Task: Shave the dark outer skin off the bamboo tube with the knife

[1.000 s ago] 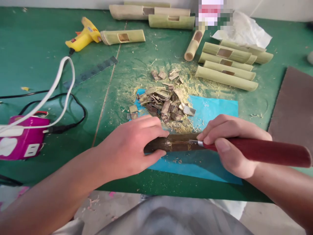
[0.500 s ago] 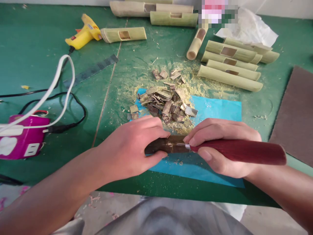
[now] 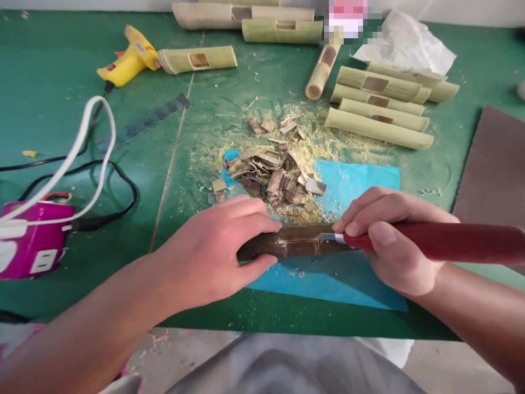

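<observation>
A dark brown bamboo piece (image 3: 301,241) lies crosswise over a blue sheet (image 3: 356,180), with pale scored lines across its surface. My left hand (image 3: 221,246) grips its left end between thumb and fingers. In my right hand (image 3: 394,238) is a carving knife with a dark red handle (image 3: 459,241). Its short metal blade (image 3: 327,237) points left and is over the right part of the dark bamboo; whether it touches is hard to tell. Just beyond the bamboo is a heap of small brown chips (image 3: 274,175) with pale shavings around it.
Cut green bamboo tubes (image 3: 379,128) lie at the back right, others (image 3: 283,32) at the back. A yellow glue gun (image 3: 131,57) sits at the back left beside another tube. White and black cables run to a magenta power block (image 3: 36,235). A brown board (image 3: 492,169) is at right.
My right hand and the knife have moved right along the dark bamboo, uncovering more of it and a second scored line. My left hand still holds the left end. The whole view has shifted slightly.
</observation>
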{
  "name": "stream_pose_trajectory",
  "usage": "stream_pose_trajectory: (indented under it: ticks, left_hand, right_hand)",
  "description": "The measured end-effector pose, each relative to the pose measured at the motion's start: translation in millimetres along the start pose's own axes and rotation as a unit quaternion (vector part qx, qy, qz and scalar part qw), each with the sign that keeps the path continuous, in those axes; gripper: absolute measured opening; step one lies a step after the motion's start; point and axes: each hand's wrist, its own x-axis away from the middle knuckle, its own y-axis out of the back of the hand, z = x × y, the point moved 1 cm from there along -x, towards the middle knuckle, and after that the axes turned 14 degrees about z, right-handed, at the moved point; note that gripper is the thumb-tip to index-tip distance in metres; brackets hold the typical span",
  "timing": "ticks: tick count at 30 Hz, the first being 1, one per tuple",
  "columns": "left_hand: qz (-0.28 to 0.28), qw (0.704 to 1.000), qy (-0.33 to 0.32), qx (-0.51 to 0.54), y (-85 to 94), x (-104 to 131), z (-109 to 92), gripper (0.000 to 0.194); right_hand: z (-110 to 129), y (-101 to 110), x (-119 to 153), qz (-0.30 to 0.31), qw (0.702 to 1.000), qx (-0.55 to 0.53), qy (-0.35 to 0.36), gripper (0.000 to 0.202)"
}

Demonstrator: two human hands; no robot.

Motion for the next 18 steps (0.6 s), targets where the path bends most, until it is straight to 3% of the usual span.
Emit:
stream_pose_trajectory:
  ticks: [5,10,16,18]
  left_hand:
    - [-0.002,1.000,0.006,-0.003,-0.8,1.2,1.1,0.022]
    - [0.001,1.000,0.013,-0.002,-0.3,0.4,1.0,0.022]
    - [0.016,1.000,0.019,0.010,2.3,0.1,-0.7,0.019]
    - [0.017,1.000,0.020,0.013,2.4,0.0,-1.0,0.020]
  right_hand:
    - [0.6,-1.5,-1.7,0.003,0.999,-0.033,0.029,0.019]
    - [2.1,0.2,-3.7,0.014,1.000,-0.019,0.016,0.014]
    - [15.1,2.5,-12.8,0.121,0.991,0.060,0.006,0.013]
    - [13.3,2.0,-11.5,0.108,0.993,0.055,0.005,0.013]
